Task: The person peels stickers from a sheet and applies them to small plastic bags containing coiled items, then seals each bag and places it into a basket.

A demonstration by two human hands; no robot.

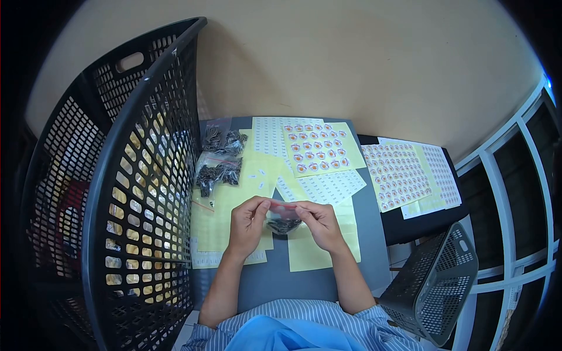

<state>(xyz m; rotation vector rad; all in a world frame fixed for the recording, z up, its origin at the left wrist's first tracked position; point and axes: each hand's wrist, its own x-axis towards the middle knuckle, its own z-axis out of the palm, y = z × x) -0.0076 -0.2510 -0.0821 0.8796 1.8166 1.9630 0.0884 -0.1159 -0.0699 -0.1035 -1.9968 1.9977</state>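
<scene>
Between my two hands is a small clear zip bag with dark contents and a red strip along its top edge. My left hand pinches the bag's upper left corner between thumb and fingers. The opposite corner is gripped by my right hand, thumb on top. The bag is held just above the grey table and the yellow sheets on it. What exactly the dark contents are, I cannot make out. Beyond my left hand lie more clear bags of dark, cord-like items.
A tall black perforated basket holding several packed bags stands at the left. Sticker sheets with round orange designs lie at the back, and more sheets rest on a black surface at the right. A smaller dark basket sits low at the right.
</scene>
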